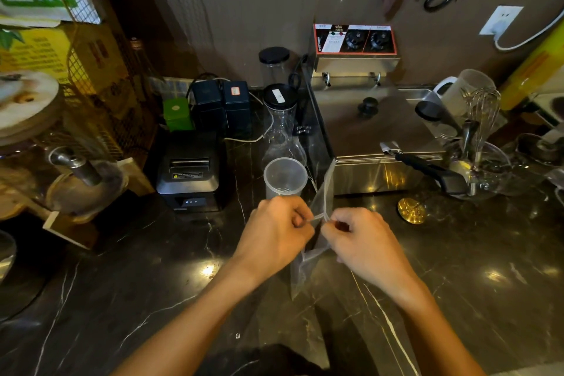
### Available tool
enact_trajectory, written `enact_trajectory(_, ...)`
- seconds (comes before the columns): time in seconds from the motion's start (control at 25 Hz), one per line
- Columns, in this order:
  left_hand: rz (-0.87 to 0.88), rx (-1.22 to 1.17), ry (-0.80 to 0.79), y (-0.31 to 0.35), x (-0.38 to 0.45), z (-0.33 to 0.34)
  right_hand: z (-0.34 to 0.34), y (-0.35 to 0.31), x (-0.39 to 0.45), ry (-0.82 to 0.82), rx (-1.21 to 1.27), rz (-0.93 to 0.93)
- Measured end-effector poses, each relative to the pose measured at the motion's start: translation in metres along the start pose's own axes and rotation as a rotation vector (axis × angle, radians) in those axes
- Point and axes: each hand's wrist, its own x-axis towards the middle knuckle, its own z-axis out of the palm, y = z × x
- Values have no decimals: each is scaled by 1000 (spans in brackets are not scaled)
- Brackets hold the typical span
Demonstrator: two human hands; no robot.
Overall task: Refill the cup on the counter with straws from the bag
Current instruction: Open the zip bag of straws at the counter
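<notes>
So the clear, flimsy plastic bag [308, 262] is held up over the dark marble counter [457, 268], pinched at its top edge from both sides. The left hand [274, 235] has its fingers curled tight on the left side of the opening, and the right hand [363, 241] grips the right side the same way. Can't tell if there are straws inside, too see-through. Just beyond the left knuckles stands the empty translucent plastic cup [285, 177]. Behind that is a glass carafe with a black lid [282, 128]. Past the right fingers sits a stainless steel fryer [375, 131]; left of the cup, a black receipt printer [190, 174].
</notes>
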Motion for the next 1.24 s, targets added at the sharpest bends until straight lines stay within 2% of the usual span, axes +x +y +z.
enact_trajectory(0.16,-9,16,138,-14,4,-6,-14,18,-2,68,-20,143)
enact_trajectory(0.36,36,16,-45,-6,4,2,-10,6,10,129,-62,39)
enact_trajectory(0.48,25,154,70,-1,9,-1,-8,5,15,136,-48,16)
enact_trajectory(0.64,-67,278,223,-13,9,-18,-20,25,14,163,-122,164)
enact_trajectory(0.76,-118,273,162,-19,6,-25,-24,34,15,90,-151,213)
enact_trajectory(0.88,-44,238,71,-8,9,-15,-16,25,16,154,-112,62)
enact_trajectory(1.04,-3,301,206,-1,13,-7,-10,23,18,185,-110,36)
enact_trajectory(1.24,-114,322,308,-26,13,-32,-29,44,17,232,-44,98)
